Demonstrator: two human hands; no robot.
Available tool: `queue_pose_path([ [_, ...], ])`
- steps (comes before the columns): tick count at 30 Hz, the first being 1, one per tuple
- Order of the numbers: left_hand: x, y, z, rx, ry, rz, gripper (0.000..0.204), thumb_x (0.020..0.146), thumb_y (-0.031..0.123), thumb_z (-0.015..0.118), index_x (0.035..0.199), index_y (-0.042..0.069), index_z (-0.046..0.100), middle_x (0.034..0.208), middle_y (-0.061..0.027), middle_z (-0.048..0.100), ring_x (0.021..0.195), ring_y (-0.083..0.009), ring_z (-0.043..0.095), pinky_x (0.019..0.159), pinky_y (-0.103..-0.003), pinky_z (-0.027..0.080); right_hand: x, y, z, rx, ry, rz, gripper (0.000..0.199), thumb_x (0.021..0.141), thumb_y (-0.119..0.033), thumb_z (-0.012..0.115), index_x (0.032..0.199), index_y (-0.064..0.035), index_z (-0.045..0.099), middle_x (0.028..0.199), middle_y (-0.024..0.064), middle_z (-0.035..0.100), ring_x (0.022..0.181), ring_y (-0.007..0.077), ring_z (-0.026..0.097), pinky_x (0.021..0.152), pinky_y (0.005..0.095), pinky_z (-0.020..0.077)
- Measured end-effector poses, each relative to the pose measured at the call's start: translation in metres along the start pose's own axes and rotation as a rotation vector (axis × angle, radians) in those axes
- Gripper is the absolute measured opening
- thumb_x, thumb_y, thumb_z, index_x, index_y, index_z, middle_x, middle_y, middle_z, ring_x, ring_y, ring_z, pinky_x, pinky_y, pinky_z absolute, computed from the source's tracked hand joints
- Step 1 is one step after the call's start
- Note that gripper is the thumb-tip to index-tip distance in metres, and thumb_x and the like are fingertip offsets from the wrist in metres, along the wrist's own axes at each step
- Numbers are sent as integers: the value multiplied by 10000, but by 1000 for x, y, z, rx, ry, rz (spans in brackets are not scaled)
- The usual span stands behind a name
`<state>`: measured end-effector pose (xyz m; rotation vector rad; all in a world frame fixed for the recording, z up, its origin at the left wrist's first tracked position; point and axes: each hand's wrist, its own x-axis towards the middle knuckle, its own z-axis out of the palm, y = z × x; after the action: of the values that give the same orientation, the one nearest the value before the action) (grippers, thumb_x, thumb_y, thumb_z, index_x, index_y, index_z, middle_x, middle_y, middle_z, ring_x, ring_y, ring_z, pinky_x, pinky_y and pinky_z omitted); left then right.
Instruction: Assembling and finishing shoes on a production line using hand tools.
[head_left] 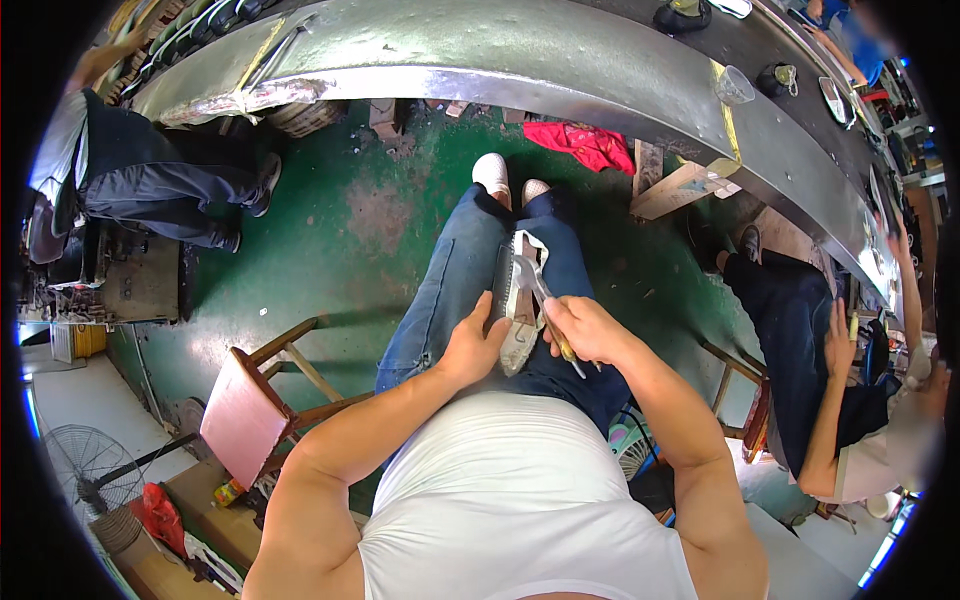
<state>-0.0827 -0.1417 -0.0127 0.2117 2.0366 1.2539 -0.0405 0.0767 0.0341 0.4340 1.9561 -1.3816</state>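
A shoe [521,335] lies on my lap between my thighs, underside up, with a pale rim and a dark side. My left hand [474,343] is closed on its left edge, near the end closest to me. In my right hand [590,328] is a pair of pincers [535,278] with a curved grey metal head and a partly yellow handle. Their head lies over the shoe's far half; from this view I cannot tell whether the jaws grip its edge. My right palm and fingers hide part of the handles.
A long metal-topped workbench [420,50] curves across the far side, a red cloth [580,146] beneath it. A pink-seated chair [247,415] and a fan [88,470] stand at left. Co-workers sit left and right, the right one's hand [838,335] near a yellow handle.
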Motion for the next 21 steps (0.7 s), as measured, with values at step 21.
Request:
queue_pose_path([
  [21,0,48,-39,425,-251,-59,1097,810,242,751,1602,71,12,1176,-342,638,1084,-438,652,974,-426,497,-48,64,22,453,239,-93,368,1050,-320,515,1070,38,602,851,97,678,704,164,674,634,296,533],
])
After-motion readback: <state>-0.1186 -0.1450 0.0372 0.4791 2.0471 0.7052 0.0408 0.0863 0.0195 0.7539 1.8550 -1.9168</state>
